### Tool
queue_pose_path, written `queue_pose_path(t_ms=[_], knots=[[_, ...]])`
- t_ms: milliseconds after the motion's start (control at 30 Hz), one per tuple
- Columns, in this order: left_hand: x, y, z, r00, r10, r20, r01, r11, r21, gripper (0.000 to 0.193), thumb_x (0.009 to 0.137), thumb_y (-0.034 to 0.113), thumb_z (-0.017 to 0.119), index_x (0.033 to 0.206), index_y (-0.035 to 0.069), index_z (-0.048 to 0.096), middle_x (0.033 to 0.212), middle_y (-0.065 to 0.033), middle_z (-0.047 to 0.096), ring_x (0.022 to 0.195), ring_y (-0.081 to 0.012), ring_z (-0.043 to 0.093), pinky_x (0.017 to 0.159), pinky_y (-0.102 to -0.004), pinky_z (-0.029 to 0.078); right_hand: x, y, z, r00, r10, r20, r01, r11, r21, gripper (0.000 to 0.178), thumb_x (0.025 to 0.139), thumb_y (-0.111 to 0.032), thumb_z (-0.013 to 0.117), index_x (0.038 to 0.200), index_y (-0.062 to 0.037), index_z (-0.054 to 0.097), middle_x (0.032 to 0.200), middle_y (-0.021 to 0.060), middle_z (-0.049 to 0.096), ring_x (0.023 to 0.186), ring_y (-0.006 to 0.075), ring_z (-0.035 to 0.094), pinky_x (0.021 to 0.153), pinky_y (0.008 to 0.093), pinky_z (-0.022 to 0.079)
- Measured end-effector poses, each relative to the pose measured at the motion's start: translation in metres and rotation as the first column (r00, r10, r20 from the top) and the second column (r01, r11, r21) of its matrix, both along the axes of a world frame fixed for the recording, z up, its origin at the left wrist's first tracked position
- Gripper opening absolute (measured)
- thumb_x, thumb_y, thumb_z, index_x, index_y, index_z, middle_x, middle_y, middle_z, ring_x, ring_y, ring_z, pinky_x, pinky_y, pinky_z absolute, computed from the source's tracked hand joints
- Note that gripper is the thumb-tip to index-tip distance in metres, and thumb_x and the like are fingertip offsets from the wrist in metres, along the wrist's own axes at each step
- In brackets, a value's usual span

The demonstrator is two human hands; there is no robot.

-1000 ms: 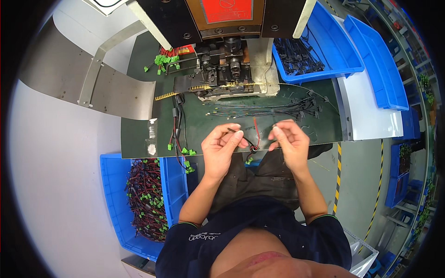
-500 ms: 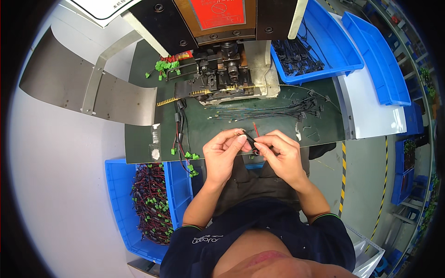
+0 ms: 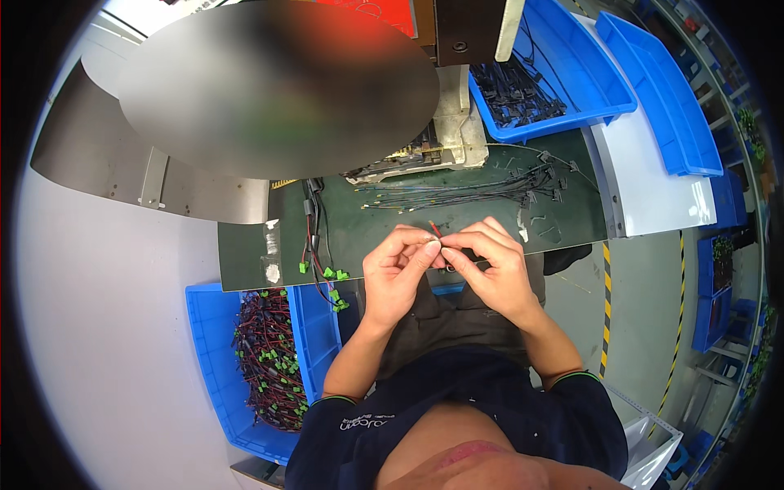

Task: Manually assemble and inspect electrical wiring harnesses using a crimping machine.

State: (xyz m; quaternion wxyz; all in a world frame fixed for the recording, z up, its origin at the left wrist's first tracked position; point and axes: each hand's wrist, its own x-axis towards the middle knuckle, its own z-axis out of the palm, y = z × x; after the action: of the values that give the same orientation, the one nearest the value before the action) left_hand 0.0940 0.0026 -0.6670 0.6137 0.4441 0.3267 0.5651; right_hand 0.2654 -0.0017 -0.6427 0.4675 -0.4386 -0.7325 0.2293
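My left hand (image 3: 396, 278) and my right hand (image 3: 496, 273) meet at the fingertips over the bench's near edge. Both pinch a thin wire; its red end (image 3: 435, 229) sticks up between the fingers, while the rest is mostly covered by them. Just beyond lies a bundle of black wires (image 3: 457, 198) with black connectors toward the right. To the left of my hands, black and red wire harnesses (image 3: 313, 220) hang over the bench edge, with green connectors (image 3: 335, 274) at their ends.
A bench machine's pale base (image 3: 467, 139) stands at the back; a blurred patch hides much of it. At back right, a blue tray (image 3: 563, 129) holds black wires, beside another blue tray (image 3: 682, 135). Below left, a blue bin (image 3: 204, 343) contains many red-black harnesses.
My fingertips have come closer together. The black sleeve-like piece seen between them before is now hidden, and the red wire end has shifted slightly left. A blurred patch now covers the machine.
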Motion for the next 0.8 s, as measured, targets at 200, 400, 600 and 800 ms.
queue_pose_path(t_ms=[200, 400, 600, 800], knots=[[0.0, -0.006, 0.0, 0.988, 0.055, -0.146, -0.04, 0.994, 0.101, 0.008, 0.091, -0.002, 0.063, 0.099, -0.004, 0.062, 0.095, -0.0073, 0.058, 0.076, -0.0104, 0.059, 0.067, -0.0222, 0.05, -0.008, -0.01, -0.002, 0.971, -0.008, -0.241, -0.068, 0.949, -0.308, 0.007, 0.089, 0.001, 0.067, 0.095, 0.0038, 0.065, 0.085, 0.0052, 0.066, 0.065, 0.0061, 0.056, 0.054, 0.0212, 0.044], [-0.002, -0.025, 0.008, 0.937, 0.16, -0.312, -0.082, 0.965, 0.248, 0.009, 0.088, -0.002, 0.066, 0.096, -0.003, 0.063, 0.098, -0.0105, 0.06, 0.086, -0.0167, 0.06, 0.076, -0.0283, 0.05, -0.006, -0.028, -0.007, 0.892, -0.064, -0.448, -0.167, 0.873, -0.457, 0.006, 0.091, 0.003, 0.062, 0.095, 0.003, 0.058, 0.087, 0.0049, 0.066, 0.068, 0.0053, 0.057, 0.057, 0.02, 0.045], [0.001, -0.054, 0.013, 0.885, 0.177, -0.432, 0.092, 0.842, 0.532, 0.01, 0.085, -0.003, 0.065, 0.094, -0.002, 0.061, 0.12, -0.022, 0.061, 0.111, -0.0368, 0.059, 0.094, -0.0435, 0.049, -0.002, -0.061, 0.003, 0.955, 0.041, -0.292, -0.148, 0.923, -0.355, 0.007, 0.083, -0.004, 0.067, 0.086, -0.0011, 0.061, 0.076, 0.0063, 0.065, 0.061, 0.0136, 0.061, 0.053, 0.0264, 0.045], [0.001, -0.109, 0.005, 0.863, 0.144, -0.484, 0.115, 0.877, 0.466, 0.006, 0.086, -0.003, 0.064, 0.092, -0.003, 0.063, 0.109, -0.0202, 0.064, 0.1, -0.0307, 0.063, 0.089, -0.0385, 0.05, -0.003, -0.124, -0.017, 0.959, 0.003, -0.283, -0.066, 0.974, -0.214, 0.01, 0.081, -0.009, 0.064, 0.087, -0.0012, 0.068, 0.074, 0.0116, 0.064, 0.07, 0.0257, 0.062, 0.061, 0.0353, 0.049]])
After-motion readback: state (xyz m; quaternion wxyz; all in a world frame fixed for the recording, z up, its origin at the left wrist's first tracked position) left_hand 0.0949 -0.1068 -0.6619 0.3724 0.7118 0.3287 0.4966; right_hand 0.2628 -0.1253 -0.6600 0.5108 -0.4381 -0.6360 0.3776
